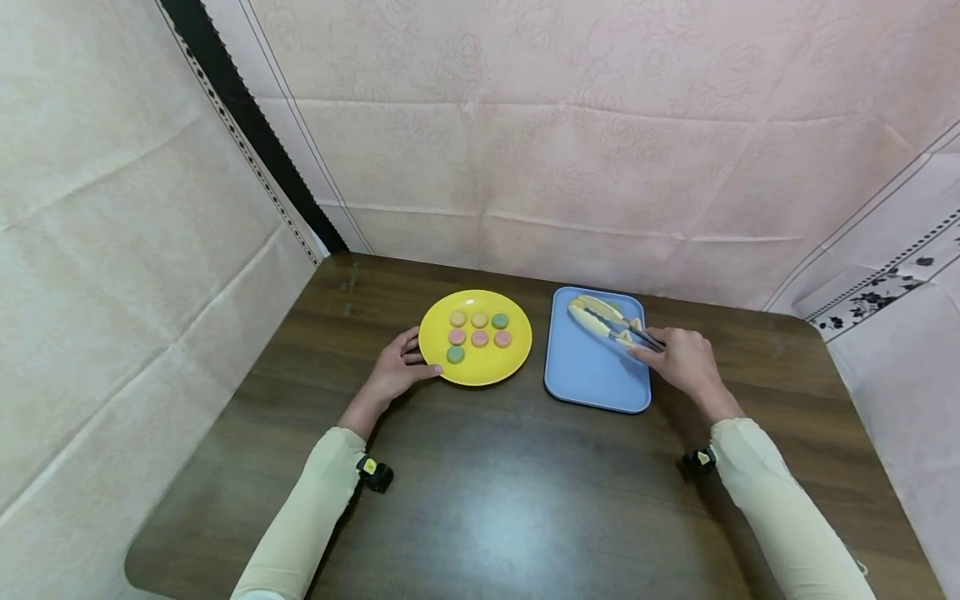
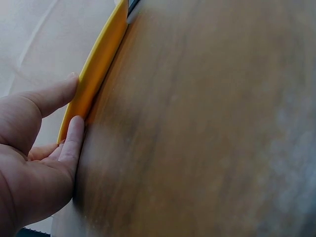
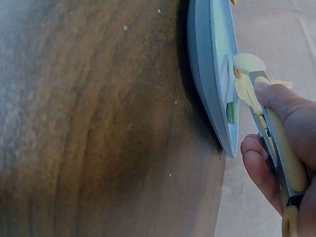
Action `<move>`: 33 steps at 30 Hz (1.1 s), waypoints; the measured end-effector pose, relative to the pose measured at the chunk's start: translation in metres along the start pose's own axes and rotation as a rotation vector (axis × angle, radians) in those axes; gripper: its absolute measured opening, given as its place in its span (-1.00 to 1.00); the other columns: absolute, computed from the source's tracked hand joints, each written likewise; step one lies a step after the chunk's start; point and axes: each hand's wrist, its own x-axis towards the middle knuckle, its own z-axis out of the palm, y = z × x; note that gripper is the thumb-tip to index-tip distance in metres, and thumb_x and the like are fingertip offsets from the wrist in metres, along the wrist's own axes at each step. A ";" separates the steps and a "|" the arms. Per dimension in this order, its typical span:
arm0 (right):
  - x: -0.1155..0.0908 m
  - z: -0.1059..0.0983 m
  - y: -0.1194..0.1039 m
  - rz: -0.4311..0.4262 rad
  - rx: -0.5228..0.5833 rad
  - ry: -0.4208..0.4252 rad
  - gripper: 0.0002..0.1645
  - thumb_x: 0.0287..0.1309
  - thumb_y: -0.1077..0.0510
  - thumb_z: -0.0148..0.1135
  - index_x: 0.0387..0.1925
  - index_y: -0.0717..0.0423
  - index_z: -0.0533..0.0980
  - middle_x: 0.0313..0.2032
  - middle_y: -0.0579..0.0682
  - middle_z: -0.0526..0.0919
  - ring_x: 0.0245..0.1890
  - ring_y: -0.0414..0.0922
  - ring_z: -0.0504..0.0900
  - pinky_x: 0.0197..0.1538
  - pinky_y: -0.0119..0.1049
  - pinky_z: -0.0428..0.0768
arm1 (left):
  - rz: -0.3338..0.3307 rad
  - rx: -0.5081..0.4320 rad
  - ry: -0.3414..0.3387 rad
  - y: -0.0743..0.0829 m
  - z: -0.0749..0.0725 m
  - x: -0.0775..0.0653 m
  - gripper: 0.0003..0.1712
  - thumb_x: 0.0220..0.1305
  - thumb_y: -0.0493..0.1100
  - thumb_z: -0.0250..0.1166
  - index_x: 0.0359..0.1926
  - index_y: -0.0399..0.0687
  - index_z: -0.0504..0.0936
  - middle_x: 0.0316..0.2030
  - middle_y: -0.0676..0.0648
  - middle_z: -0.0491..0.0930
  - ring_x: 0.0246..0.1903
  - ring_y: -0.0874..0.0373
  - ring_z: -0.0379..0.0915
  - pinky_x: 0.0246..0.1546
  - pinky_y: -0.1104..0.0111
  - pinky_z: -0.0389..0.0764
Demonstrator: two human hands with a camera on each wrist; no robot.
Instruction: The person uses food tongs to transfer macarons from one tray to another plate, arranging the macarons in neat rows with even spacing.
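My left hand (image 1: 397,365) holds the rim of a round yellow plate (image 1: 501,362), thumb over the near edge and fingers against the left side. In the left wrist view the plate (image 2: 101,59) appears edge-on between thumb and fingers. Small beige, pink and green macarons (image 1: 479,338) lie on it in loose rows. My right hand (image 1: 681,360) grips metal tongs with pale yellow ends (image 1: 591,322) by the handle. The two ends lie apart over a blue rectangular tray (image 1: 592,375). In the right wrist view, the tongs (image 3: 274,128) slant beside the tray's rim (image 3: 200,59).
Plate and tray stand side by side on a dark brown wooden table (image 1: 480,492). Pale patterned cloth (image 1: 570,150) hangs behind the table's far edge. A small green patch (image 3: 232,112) shows inside the tray's rim. Each wrist wears a small black camera (image 1: 375,473).
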 end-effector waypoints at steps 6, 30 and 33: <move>-0.007 -0.002 -0.005 -0.012 0.013 0.041 -0.24 0.23 -0.21 0.42 0.14 0.37 0.61 -0.02 0.38 0.70 -0.38 0.04 0.51 -0.42 -0.22 0.37 | 0.003 0.003 -0.002 -0.001 0.000 -0.001 0.08 0.17 -0.24 0.54 0.59 -0.08 0.12 0.41 -0.21 0.35 0.25 -0.14 0.43 0.06 0.25 0.61; -0.021 -0.007 -0.083 -0.197 0.061 0.077 -0.32 0.07 -0.05 0.58 0.12 0.28 0.65 -0.16 0.22 0.78 -0.54 -0.09 0.40 -0.54 -0.30 0.34 | 0.016 -0.013 -0.015 0.002 0.000 -0.001 0.09 0.19 -0.24 0.53 0.60 -0.09 0.07 0.42 -0.25 0.32 0.27 -0.16 0.42 0.07 0.27 0.60; -0.021 0.000 -0.089 -0.220 0.063 0.054 -0.33 0.07 -0.05 0.58 0.12 0.27 0.66 -0.27 0.16 0.77 -0.57 -0.14 0.36 -0.56 -0.31 0.33 | 0.012 -0.023 -0.017 0.001 0.000 -0.002 0.10 0.19 -0.25 0.52 0.61 -0.10 0.06 0.43 -0.26 0.30 0.29 -0.18 0.40 0.07 0.28 0.59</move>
